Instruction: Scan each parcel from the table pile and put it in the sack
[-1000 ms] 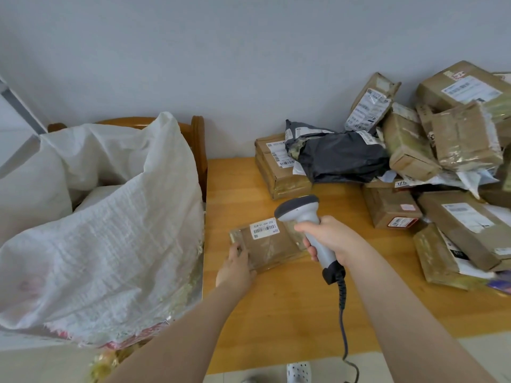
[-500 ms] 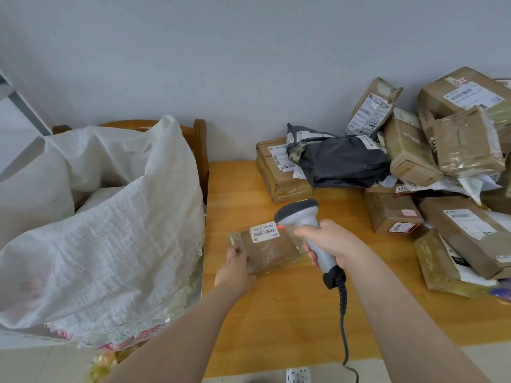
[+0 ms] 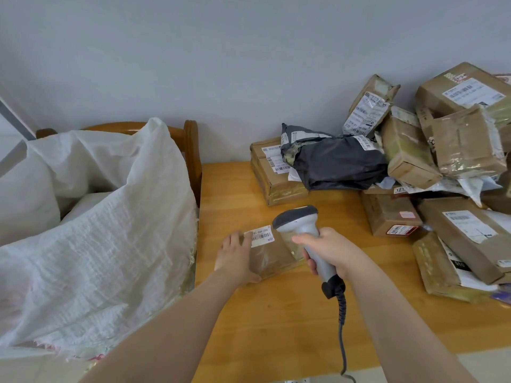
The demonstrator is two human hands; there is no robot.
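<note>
Sack (image 3: 96,230), white woven plastic, slumped against a wooden chair back (image 3: 190,150) just beside the left edge of the table (image 3: 276,322); its mouth sags open toward the far left, and its near wall rises beside the table edge. Left hand (image 3: 237,258) lies on the left end of the parcel (image 3: 276,258), fingers extended over the top face and thumb along the near edge, pressing rather than gripping. The parcel, brown and tape-wrapped, sits flat on the table, with its label (image 3: 260,237) at the far left corner touching the fingertips. Scanner (image 3: 301,225), head over the parcel's right part, is held by the handle in the right hand (image 3: 331,250), fingers wrapped round it; its cable (image 3: 341,327) trails off the near table edge. Pile (image 3: 442,175) of unscanned parcels fills the right of the table.

Likely faults: a fingertip sliding over the barcode, or glare from the glossy tape, could spoil the read. On transfer, the parcel may catch the sack's raised near wall and drop between sack and table.
</note>
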